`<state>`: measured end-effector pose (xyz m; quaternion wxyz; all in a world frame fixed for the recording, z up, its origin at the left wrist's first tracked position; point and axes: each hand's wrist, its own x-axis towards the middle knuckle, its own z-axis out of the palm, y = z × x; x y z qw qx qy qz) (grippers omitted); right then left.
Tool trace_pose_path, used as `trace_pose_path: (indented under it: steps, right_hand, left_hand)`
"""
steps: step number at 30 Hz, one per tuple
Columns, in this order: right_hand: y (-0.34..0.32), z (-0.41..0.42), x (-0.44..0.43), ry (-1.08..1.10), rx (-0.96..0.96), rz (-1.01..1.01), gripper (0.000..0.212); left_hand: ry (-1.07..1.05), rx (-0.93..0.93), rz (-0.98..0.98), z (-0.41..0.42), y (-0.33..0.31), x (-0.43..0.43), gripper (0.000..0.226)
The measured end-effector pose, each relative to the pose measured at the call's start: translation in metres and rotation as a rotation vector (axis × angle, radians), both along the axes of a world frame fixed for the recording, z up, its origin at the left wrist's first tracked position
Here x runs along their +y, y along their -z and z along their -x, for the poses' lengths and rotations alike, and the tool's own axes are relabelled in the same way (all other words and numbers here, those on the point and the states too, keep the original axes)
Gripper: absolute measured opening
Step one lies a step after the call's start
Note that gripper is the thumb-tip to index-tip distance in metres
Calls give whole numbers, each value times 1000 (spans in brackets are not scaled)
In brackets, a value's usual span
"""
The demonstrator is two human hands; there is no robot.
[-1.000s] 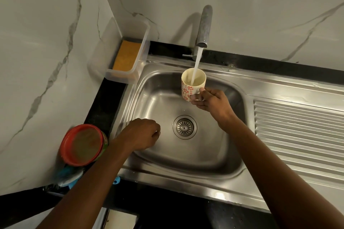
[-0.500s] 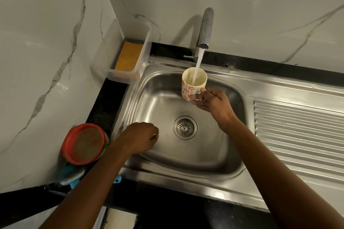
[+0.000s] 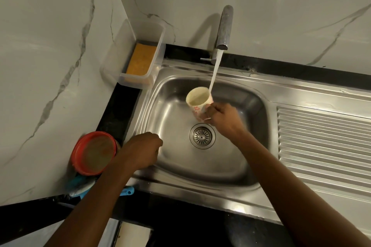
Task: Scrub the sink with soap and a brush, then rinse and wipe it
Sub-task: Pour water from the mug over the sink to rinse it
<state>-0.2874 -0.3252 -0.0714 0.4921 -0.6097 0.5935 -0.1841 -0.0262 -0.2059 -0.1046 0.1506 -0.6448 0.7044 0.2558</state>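
Gripping a floral-patterned mug (image 3: pixel 198 104) over the far middle of the steel sink (image 3: pixel 202 158), the right hand (image 3: pixel 221 119) has its fingers curled round the mug's right side, holding it tilted with the mouth turned up and to the left. A stream of water (image 3: pixel 215 70) runs from the tap (image 3: pixel 224 26) at the far rim and meets the mug at its far right lip. The round drain (image 3: pixel 202 136) sits just near of the mug in the basin floor. Nearer and to the left, the left hand (image 3: pixel 140 151) is over the sink's left edge with its fingers curled under; whether it holds anything cannot be told. On the black counter to the left stands a red-rimmed round container (image 3: pixel 94 152), with a blue-handled brush (image 3: pixel 84 185) lying just near of it, partly hidden by the left forearm. At the far left corner a clear plastic tub (image 3: pixel 158 46) holds an orange sponge (image 3: pixel 141 59). A ribbed drainboard (image 3: pixel 325 142) spreads to the right of the basin.
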Motion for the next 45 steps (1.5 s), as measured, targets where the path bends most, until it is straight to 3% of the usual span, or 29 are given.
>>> trace_pose_path:
  steps: [4,9,13,16,20,24,29,32,35,38,42,45]
  right_hand:
    - [8,-44,9,-345,352,108,36]
    - [5,-68,32,-788,435,132,33]
    - [5,-41,30,-904,438,88,35]
    - [-3,-3,19,-1012,507,76,36]
    - [-11,40,0,-996,698,145,57]
    - [-20,60,-5,-989,824,196,51]
    - [-37,59,6,-1309,1017,251,50]
    - [-50,64,6,-1439,1103,304,50]
    - [-58,78,-4,-1404,1155,304,52]
    - [-58,96,-15,-1236,1083,264,52]
    - [-54,111,-17,-847,859,115,44]
    - [-44,113,-4,-503,565,-118,36]
  left_hand:
    - [151,-137,-20,-11,5,0,33]
    - [322,-229,-12,-18,-5,0,36]
    - [211,-234,-131,-6,-13,5,26]
    - [139,-162,-270,18,-23,6,34]
    - [98,-44,-467,56,-17,-3,51]
    - [84,168,-668,101,0,-11,56]
    - [40,371,-779,159,22,-6,91]
    - [10,435,-815,194,21,-6,84]
    - [-58,558,-842,223,13,-10,81]
    - [-70,667,-862,241,10,-10,70]
    - [56,638,-847,242,8,-11,71]
    - [109,551,-836,212,19,-14,76]
